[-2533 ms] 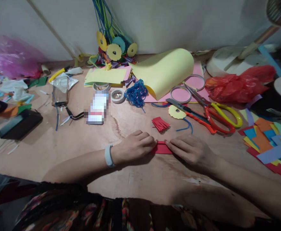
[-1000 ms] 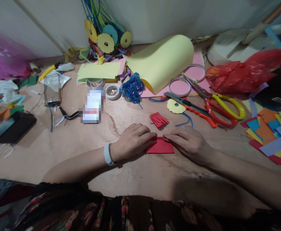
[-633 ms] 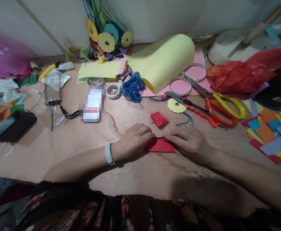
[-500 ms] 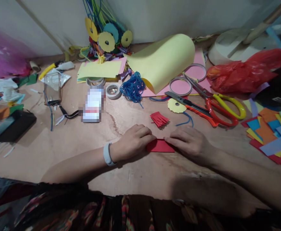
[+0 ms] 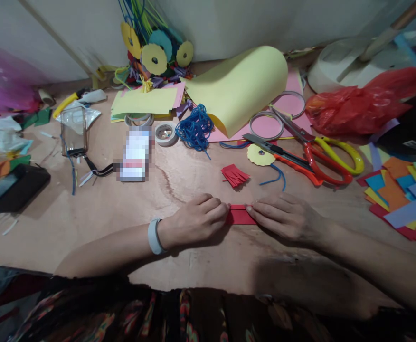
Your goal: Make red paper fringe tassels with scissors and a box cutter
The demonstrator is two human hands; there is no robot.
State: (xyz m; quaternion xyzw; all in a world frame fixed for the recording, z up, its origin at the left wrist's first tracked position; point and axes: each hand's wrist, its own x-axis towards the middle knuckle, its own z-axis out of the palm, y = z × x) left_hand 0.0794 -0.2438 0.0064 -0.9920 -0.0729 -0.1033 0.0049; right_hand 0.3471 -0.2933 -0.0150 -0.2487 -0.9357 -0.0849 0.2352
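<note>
A small red paper piece point(image 5: 241, 217) lies on the table in front of me, its far edge folded over in a narrow strip. My left hand point(image 5: 208, 217) pinches the left end of that fold, fingers curled. At the other end, my right hand point(image 5: 287, 216) presses the fold with thumb and fingertips closed on it. Just beyond the hands sits a fringed red paper piece point(image 5: 235, 175). Behind it is a yellow scalloped paper disc point(image 5: 260, 155) with a blue string point(image 5: 277, 178) beside it.
Scissors point(image 5: 322, 152) and an orange utility knife point(image 5: 289, 161) lie beyond my right hand. Blue string point(image 5: 195, 127), a tape roll point(image 5: 165, 134) and a phone point(image 5: 135, 156) are at the back left. Coloured paper scraps point(image 5: 400, 194) spread at right; a rolled yellow sheet point(image 5: 243, 85) stands behind.
A narrow strip along the red paper's far edge is now visibly folded over. My left hand has shifted slightly nearer to me, its fingers more curled; the right hand has moved little.
</note>
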